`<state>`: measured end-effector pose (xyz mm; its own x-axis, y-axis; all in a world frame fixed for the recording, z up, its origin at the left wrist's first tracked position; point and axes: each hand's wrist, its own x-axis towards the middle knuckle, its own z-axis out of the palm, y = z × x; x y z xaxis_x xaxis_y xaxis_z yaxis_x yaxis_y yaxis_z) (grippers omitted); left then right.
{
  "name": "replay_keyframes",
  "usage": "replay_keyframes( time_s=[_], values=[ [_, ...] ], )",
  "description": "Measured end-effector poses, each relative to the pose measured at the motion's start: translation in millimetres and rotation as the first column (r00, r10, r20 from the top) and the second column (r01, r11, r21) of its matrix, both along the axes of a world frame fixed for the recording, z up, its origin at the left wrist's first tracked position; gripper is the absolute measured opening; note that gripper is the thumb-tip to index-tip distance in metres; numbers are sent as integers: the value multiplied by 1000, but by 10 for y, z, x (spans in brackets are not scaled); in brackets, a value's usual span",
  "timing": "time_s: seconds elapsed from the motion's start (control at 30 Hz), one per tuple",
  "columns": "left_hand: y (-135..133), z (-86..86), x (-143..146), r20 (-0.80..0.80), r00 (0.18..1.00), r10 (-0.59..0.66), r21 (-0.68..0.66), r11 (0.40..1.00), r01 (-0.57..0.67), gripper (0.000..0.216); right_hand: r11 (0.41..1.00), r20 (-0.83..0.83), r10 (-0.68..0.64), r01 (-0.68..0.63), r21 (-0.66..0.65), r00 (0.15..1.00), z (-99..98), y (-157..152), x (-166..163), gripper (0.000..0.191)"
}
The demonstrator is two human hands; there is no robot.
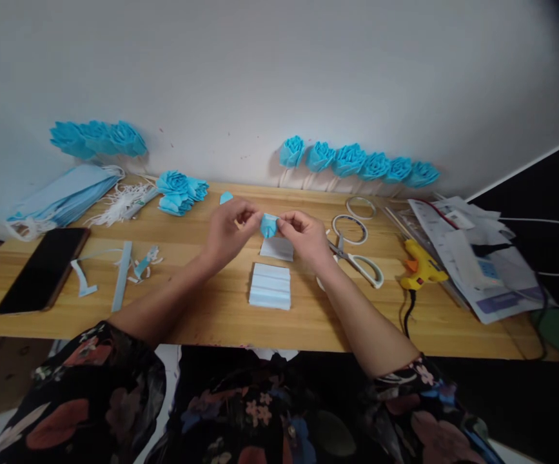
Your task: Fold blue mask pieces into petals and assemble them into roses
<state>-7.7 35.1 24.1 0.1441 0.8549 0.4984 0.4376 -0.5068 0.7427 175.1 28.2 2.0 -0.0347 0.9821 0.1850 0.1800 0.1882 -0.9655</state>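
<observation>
A small blue petal [269,225] of mask fabric is pinched by its two sides between my hands, above the table. My left hand [233,229] grips its left edge with thumb and forefinger. On the right edge, the fingertips of my right hand [304,237] are closed in the same way. Below the petal lies a pale pleated piece [277,249], partly covered. Nearer to me sits a stack of pale blue pleated squares [269,286]. Another blue petal [226,197] rests behind my left hand. Scissors [356,261] lie beside my right wrist, partly hidden by it.
Blue fabric flowers [349,160] on sticks lean on the wall, with more flowers [180,192] at left. A mask pile [69,196], phone [44,270] and offcuts [123,277] lie left. Tape rolls [350,229], a yellow glue gun [421,265] and plastic bags [482,270] lie right.
</observation>
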Motion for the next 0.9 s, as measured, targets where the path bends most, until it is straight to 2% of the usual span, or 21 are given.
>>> replay_keyframes(
  time_s=[0.07, 0.17, 0.4, 0.63, 0.9],
  values=[
    [-33, -13, 23, -113, 994, -12, 74, 997, 20, 17, 999, 52, -19, 17, 46, 998, 1, -14, -7, 20],
    [-38, -70, 50, -202, 979, 4, 88, 996, 14, 13, 996, 103, -34, 25, 81, 994, 21, -40, -24, 18],
    [-1, -149, 52, -203, 979, 27, 81, 997, -11, 10, 992, 167, -52, 32, 122, 985, 88, -98, -71, 18],
    [-15, -135, 64, -187, 982, 27, 60, 998, -16, 7, 982, 221, -47, 5, 186, 974, 102, -131, -78, 16],
    [-26, -120, 65, -226, 974, 11, 93, 996, 10, 14, 977, 228, -46, -4, 215, 973, 105, -132, -70, 14]
  ],
)
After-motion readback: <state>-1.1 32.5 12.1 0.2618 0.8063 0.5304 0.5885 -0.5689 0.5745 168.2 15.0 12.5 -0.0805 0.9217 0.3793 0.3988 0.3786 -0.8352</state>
